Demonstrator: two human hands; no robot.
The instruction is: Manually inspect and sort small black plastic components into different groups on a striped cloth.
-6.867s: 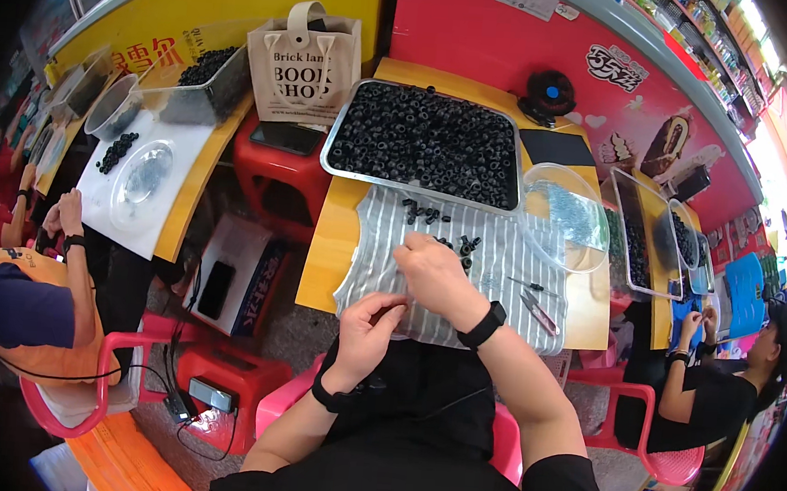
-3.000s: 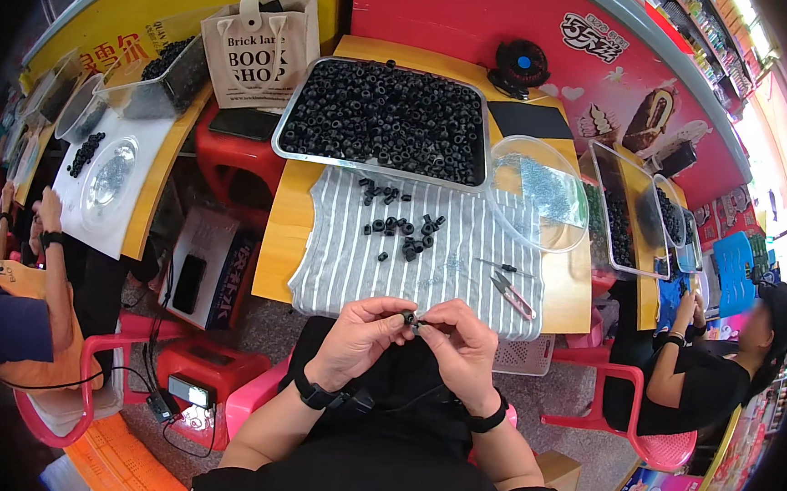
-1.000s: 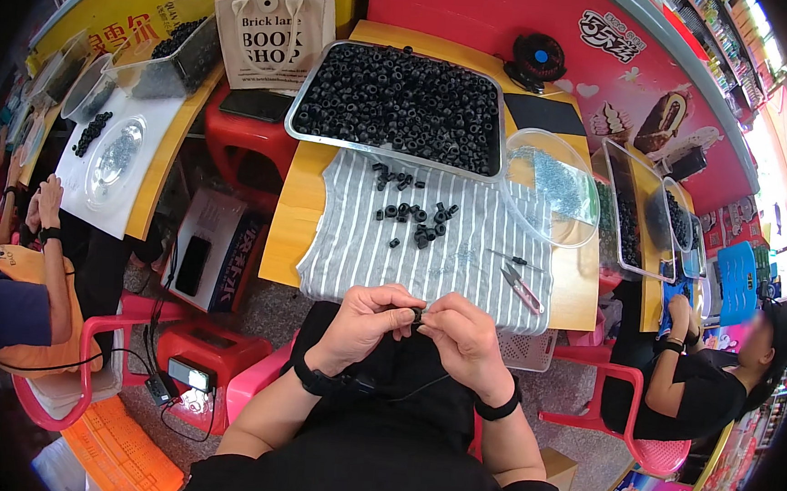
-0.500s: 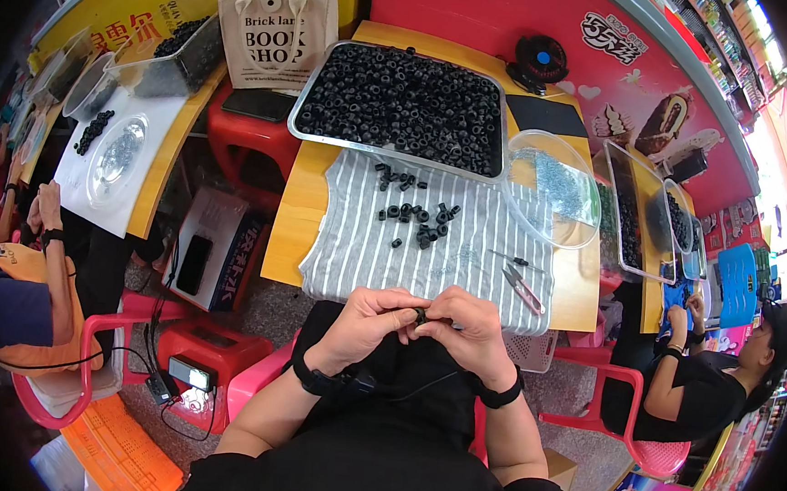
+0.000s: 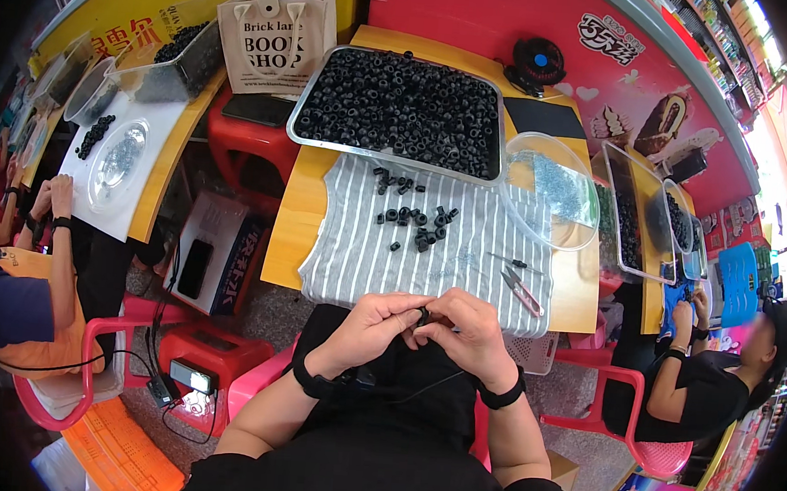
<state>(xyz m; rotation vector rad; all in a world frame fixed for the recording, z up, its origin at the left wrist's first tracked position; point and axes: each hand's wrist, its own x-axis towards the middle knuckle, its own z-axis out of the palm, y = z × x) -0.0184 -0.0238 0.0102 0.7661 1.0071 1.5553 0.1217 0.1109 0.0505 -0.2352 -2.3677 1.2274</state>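
My left hand (image 5: 371,328) and my right hand (image 5: 470,331) meet just off the near edge of a grey-and-white striped cloth (image 5: 347,260). Both are closed, fingertips pinching one small black ring-shaped part (image 5: 423,316) between them; the fingers hide most of it. Beyond them on the cloth lies a loose group of similar black parts (image 5: 422,229). To its right are a pair of thread snips (image 5: 522,291) and a thin dark-handled tool (image 5: 507,260). A metal tray (image 5: 391,157) heaped with black parts stands at the back.
A round clear plastic dish (image 5: 516,219) with small bluish pieces sits right of the tray. Behind are a small black fan (image 5: 539,62) and a canvas bag (image 5: 275,41). Other people work at tables left and right. A red stool (image 5: 208,347) with cables stands at lower left.
My fingers have shifted slightly around the small black part, the right hand's fingers curling more. The cloth and the things on it look the same.
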